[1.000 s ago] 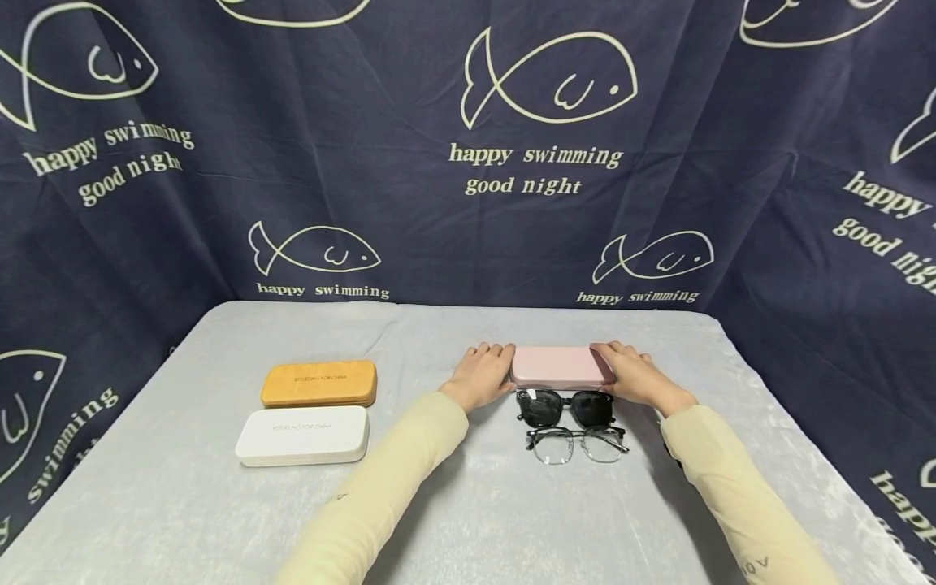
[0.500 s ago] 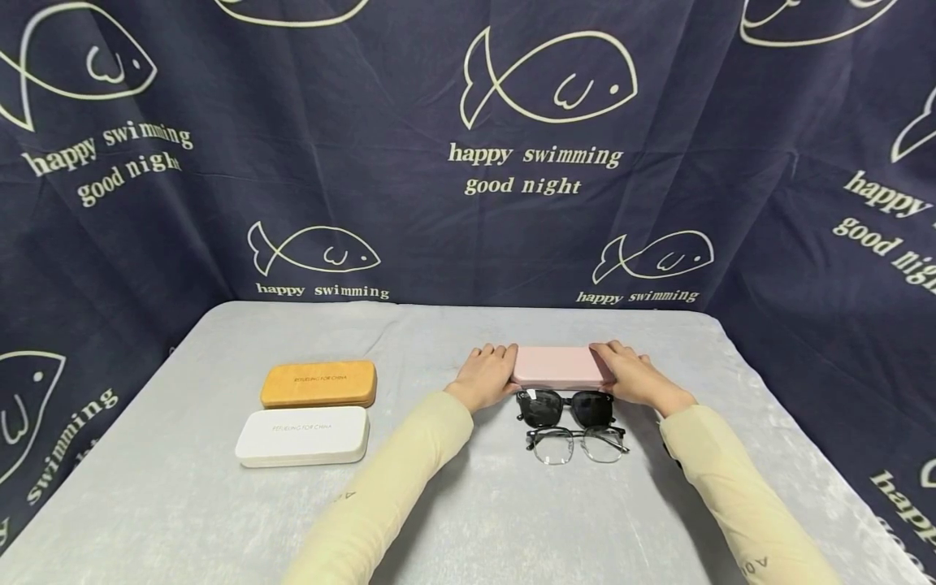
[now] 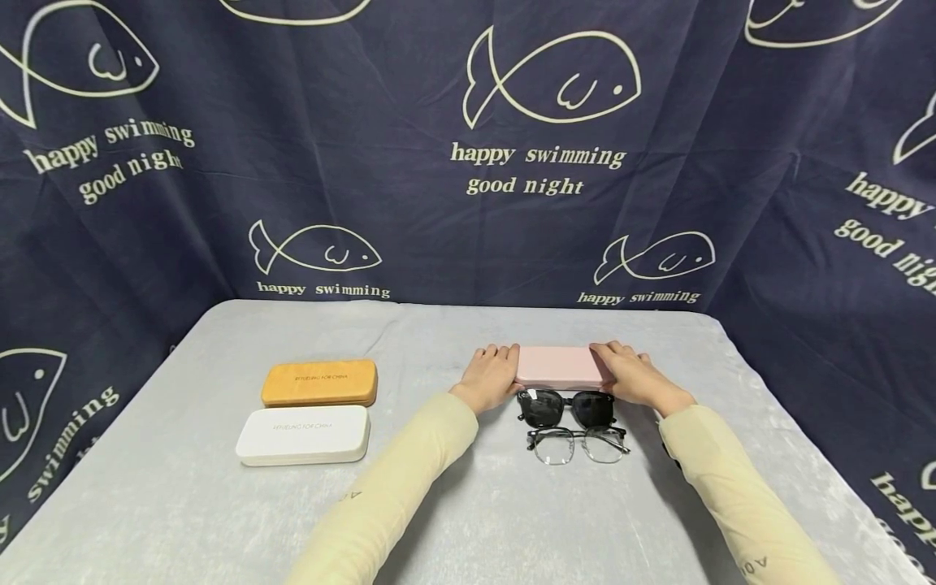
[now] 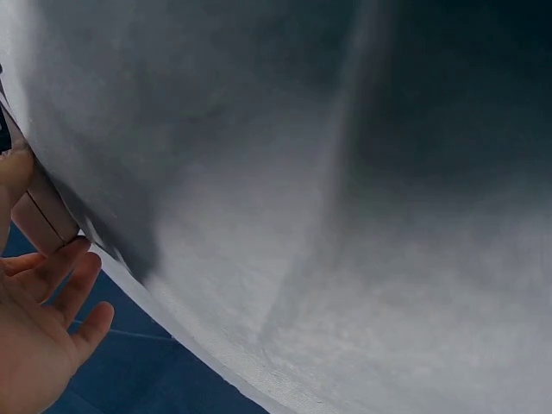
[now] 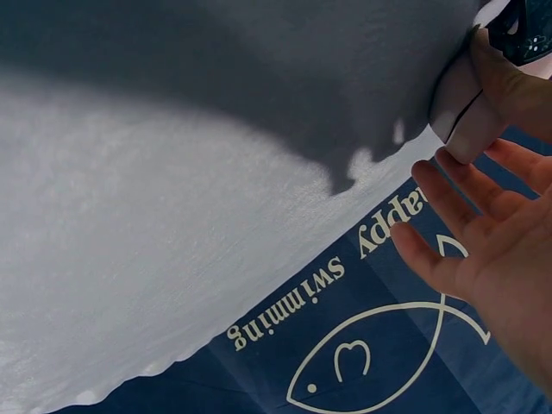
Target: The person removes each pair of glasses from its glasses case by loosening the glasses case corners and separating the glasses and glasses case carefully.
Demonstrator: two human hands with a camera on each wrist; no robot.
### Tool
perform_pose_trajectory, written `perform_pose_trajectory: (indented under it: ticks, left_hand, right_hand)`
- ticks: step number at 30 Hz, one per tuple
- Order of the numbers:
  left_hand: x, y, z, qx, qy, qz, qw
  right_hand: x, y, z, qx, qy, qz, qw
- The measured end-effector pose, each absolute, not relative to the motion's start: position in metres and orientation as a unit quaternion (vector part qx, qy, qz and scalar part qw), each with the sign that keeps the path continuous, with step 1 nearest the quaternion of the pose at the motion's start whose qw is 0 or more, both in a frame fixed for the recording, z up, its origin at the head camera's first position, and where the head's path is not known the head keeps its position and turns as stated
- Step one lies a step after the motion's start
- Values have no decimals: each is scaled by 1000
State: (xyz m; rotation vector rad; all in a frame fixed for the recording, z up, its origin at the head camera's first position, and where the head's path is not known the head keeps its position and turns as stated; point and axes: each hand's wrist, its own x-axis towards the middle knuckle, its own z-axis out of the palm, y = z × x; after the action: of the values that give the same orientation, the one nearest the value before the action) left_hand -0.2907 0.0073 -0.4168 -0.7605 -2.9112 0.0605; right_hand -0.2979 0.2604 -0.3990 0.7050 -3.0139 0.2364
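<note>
A pink glasses case lies closed toward the back right of the table, gripped at both ends. My left hand holds its left end; in the left wrist view the thumb is on one side of the case and the fingers are on the other. At the right end, my right hand pinches it between thumb and fingers, with the outer fingers spread. Right in front of the case lie black sunglasses, and nearer still, clear-lens glasses with dark upper rims.
On the left of the table, an orange glasses case lies behind a white glasses case, both closed. The grey cloth-covered table ends at the back before a dark blue curtain printed with fish.
My left hand has shifted slightly right, its fingers now farther over the left end of the pink glasses case. The right hand and the other things have stayed put.
</note>
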Motion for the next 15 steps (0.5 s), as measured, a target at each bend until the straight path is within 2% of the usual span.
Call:
perform_pose_trajectory:
  ticks: [15]
  left_hand:
    - [-292,1,-411,-254,-964,27,78]
  right_hand:
    - [-298,256,-392,232,-970,74,30]
